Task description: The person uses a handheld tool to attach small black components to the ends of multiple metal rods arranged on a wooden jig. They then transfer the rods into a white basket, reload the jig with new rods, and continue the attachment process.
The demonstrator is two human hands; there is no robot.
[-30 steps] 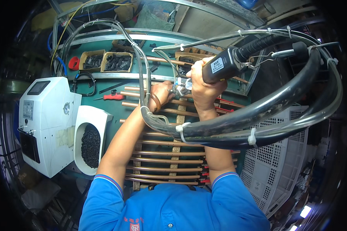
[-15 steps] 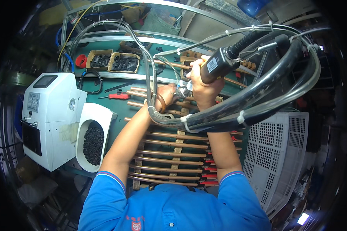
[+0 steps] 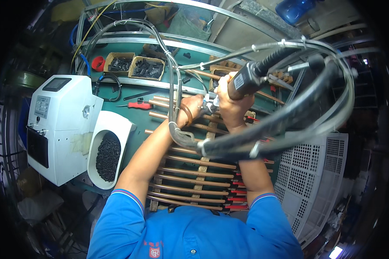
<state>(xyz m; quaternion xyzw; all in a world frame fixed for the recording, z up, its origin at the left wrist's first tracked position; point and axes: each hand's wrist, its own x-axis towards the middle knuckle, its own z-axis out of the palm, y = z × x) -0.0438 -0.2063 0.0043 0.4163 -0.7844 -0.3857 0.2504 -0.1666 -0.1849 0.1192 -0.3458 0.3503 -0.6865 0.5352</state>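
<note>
My right hand (image 3: pixel 234 108) is wrapped around the body of a black corded power screwdriver (image 3: pixel 242 84), held with its nose down. A clear and metal nose piece (image 3: pixel 210 104) shows between my hands. My left hand (image 3: pixel 192 106) is closed right beside that nose, above the copper-coloured rods (image 3: pixel 194 169); what its fingers pinch is hidden. The rods lie side by side across wooden supports (image 3: pixel 200 180). Several red pieces (image 3: pixel 237 191) sit at their right ends. A thick bundle of cables and clear hoses (image 3: pixel 289 118) loops from the tool across my right forearm.
At left stands a white machine (image 3: pixel 58 142) with a white hopper (image 3: pixel 127 125) of dark screws (image 3: pixel 107 159). A red-handled screwdriver (image 3: pixel 139 105) lies beyond it. Cardboard boxes (image 3: pixel 145 77) of black parts and a red bowl (image 3: pixel 98 64) sit farther back. White perforated crates (image 3: pixel 304 168) stand at right.
The whole view has shifted slightly. The cable bundle is swinging and blurred at the right. Both hands keep their places at the tool and its nose.
</note>
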